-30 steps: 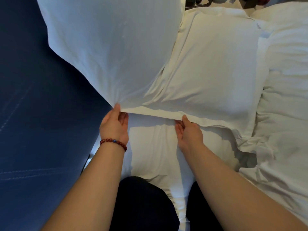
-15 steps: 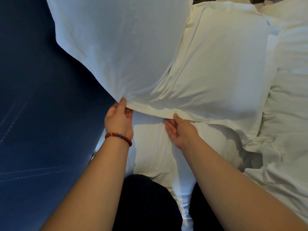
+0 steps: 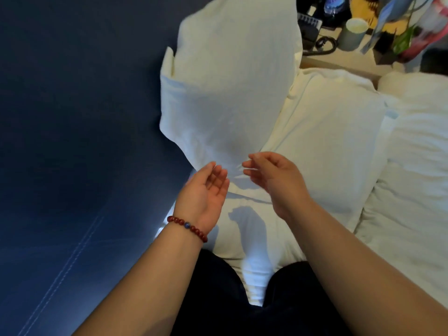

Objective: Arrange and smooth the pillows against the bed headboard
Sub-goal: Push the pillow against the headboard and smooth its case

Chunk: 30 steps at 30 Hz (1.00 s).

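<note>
Hands: two, bare, raised near the lower corner of the upright pillow.
Left hand (image 3: 203,192): palm up, fingers loosely curved and apart, holding nothing; one red bead bracelet (image 3: 188,227) at the wrist.
Right hand (image 3: 276,183): fingers loosely curved, slightly spread, holding nothing.
Pillows: two white. Upright pillow (image 3: 232,93) leaning on the blue headboard (image 3: 72,117); flat pillow (image 3: 327,146) touching its right side.
Duvet (image 3: 417,166): one, rumpled, far right.
Nightstand (image 3: 339,65): one cup (image 3: 352,33), one dark telephone (image 3: 310,30).
</note>
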### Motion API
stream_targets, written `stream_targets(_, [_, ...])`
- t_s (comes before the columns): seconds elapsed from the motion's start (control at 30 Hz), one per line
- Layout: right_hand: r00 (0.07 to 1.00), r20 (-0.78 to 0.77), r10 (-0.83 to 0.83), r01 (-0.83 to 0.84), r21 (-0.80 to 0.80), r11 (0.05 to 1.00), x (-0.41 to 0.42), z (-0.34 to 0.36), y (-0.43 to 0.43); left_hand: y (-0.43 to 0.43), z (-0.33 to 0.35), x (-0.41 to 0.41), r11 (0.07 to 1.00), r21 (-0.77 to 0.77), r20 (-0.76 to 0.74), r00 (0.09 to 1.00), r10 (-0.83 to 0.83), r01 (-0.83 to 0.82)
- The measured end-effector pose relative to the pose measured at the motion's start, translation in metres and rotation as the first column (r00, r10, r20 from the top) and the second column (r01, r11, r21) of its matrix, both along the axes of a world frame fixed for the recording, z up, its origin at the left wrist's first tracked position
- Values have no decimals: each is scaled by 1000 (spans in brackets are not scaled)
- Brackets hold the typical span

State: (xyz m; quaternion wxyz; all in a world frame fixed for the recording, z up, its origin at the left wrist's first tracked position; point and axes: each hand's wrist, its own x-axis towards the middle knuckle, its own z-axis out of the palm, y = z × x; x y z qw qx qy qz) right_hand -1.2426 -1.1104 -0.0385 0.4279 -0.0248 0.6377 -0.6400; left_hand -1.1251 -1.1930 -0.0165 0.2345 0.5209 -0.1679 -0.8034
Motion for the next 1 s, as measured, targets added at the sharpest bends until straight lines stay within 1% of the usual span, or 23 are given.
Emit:
stream_targets(0.07, [991, -131, 32, -37, -31, 999, -13, 33, -7, -6, 25, -6, 994, -111, -4, 1000, 8, -9])
stream_targets(0.1, [980, -190, 56, -65, -42, 997, -19, 48, -11, -9, 37, -7, 981, -195, 10, 1000, 16, -14])
stream_targets(0.13, [965, -247, 84, -98, -46, 994, -25, 62, -15, -13, 47, -8, 951, -308, 54, 998, 26, -8])
stream_targets(0.17, [947, -299, 113, -133, -48, 990, -30, 74, -20, -17, 57, -7, 896, -444, 135, 990, 47, 18])
stream_targets(0.23, [894, -415, 169, -204, -43, 978, -38, 97, -32, -25, 74, -4, 723, -681, 312, 939, 144, 115])
stream_targets(0.3, [792, -568, 223, -282, -15, 959, -43, 115, -44, -32, 89, -1, 560, -807, 368, 902, 226, 189])
stream_targets(0.37, [648, -703, 293, -369, 46, 928, -49, 131, -58, -38, 98, -2, 416, -871, 379, 896, 233, 260])
stream_targets(0.4, [566, -756, 329, -419, 80, 905, -52, 137, -66, -43, 101, -3, 371, -877, 401, 890, 218, 304])
stream_targets(0.43, [480, -801, 358, -465, 114, 878, -55, 142, -75, -50, 102, -7, 356, -868, 432, 881, 195, 347])
stream_targets(0.53, [228, -872, 432, -541, 256, 801, -67, 147, -103, -67, 104, -22, 417, -787, 538, 836, 105, 454])
stream_targets(0.6, [43, -867, 496, -525, 403, 749, -79, 144, -119, -70, 102, -32, 424, -751, 579, 814, 51, 507])
stream_targets(0.63, [-53, -842, 538, -507, 487, 711, -84, 143, -125, -69, 100, -36, 432, -736, 590, 807, 32, 521])
stream_targets(0.7, [-236, -755, 612, -452, 643, 618, -92, 142, -136, -67, 99, -38, 483, -702, 603, 797, 12, 524])
stream_targets(0.73, [-307, -709, 635, -419, 700, 579, -94, 143, -139, -67, 99, -37, 512, -687, 605, 796, 10, 515])
stream_targets(0.77, [-358, -673, 647, -386, 738, 554, -95, 144, -142, -68, 100, -36, 537, -679, 598, 801, 9, 501])
stream_targets(0.8, [-391, -650, 651, -354, 759, 546, -96, 145, -144, -68, 102, -35, 562, -669, 591, 807, 6, 486])
stream_targets(0.87, [-417, -629, 656, -303, 777, 552, -96, 147, -145, -68, 100, -31, 619, -635, 577, 816, -18, 463])
stream_targets(0.93, [-397, -639, 659, -290, 768, 570, -98, 146, -145, -69, 96, -27, 680, -580, 561, 825, -66, 448])
stream_targets(1.0, [-359, -654, 666, -307, 756, 578, -99, 144, -144, -68, 93, -22, 742, -527, 509, 853, -115, 415])
